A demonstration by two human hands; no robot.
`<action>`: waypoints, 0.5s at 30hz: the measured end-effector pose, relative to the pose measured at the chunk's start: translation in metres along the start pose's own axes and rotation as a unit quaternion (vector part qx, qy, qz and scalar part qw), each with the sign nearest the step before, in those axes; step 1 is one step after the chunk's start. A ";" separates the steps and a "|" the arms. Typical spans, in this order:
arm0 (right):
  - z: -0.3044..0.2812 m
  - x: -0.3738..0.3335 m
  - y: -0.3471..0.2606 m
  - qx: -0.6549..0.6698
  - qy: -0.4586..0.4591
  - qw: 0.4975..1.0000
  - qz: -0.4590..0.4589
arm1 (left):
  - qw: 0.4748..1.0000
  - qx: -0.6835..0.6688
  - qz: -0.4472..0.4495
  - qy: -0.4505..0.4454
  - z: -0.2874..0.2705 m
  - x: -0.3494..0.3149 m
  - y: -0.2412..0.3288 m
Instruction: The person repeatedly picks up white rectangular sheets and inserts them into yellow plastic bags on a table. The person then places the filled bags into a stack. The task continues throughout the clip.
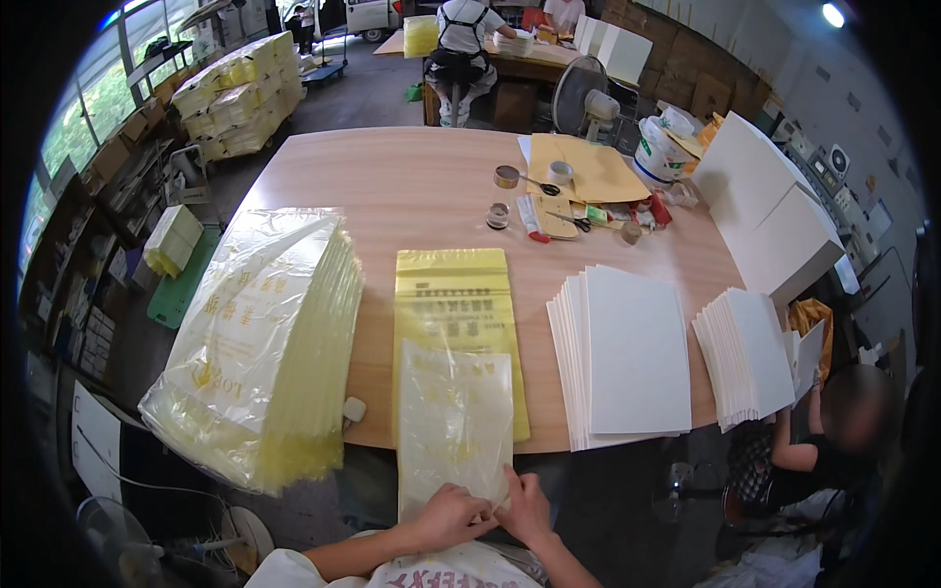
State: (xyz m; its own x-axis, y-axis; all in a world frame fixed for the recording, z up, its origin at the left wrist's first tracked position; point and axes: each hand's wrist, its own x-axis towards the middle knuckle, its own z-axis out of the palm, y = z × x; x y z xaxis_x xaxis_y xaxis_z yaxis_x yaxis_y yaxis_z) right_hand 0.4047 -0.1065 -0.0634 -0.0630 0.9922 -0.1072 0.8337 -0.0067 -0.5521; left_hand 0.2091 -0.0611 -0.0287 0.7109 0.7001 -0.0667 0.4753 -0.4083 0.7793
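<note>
A clear plastic bag [457, 412] with faint yellow print hangs over the table's near edge toward my body. My left hand [453, 517] has its fingers curled at the bag's lower right part. My right hand [524, 506] pinches the bag's right edge close beside it. Under the bag's far end lies a yellow plastic bag [453, 284] with dark print, flat on the table. Left of it, a large fanned stack of clear bags with yellow print [265, 323] overhangs the near edge. On the right sits a stack of white boards [637, 353].
A second stack of white boards [745, 358] lies further right, near a seated person [804, 441]. Tape rolls [560, 172], scissors [544, 186] and brown envelopes [586, 165] lie at the back right. A white bucket [659, 152] and tall white panels [750, 196] stand along the right edge.
</note>
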 end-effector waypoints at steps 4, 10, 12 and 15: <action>0.015 0.041 0.017 0.005 0.121 0.990 -0.070 | 0.928 0.281 0.088 0.226 0.015 0.011 -0.070; -0.018 0.029 -0.006 -0.086 0.101 0.987 -0.096 | 0.958 0.137 -0.214 0.132 -0.038 -0.036 -0.072; -0.010 -0.003 -0.005 -0.088 0.061 0.988 -0.107 | 0.968 0.089 -0.199 0.125 -0.030 -0.065 -0.055; 0.004 -0.083 -0.004 -0.101 0.034 0.984 -0.141 | 0.964 0.017 -0.264 0.040 -0.015 -0.118 -0.025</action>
State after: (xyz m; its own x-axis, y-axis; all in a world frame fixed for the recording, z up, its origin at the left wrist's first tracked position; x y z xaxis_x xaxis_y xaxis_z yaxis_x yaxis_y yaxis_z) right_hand 0.4044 -0.1890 -0.0558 -0.2765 0.9571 0.0863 0.8812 0.2883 -0.3747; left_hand 0.1058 -0.1243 -0.0304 0.3243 0.8575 -0.3994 0.7778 -0.0015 0.6285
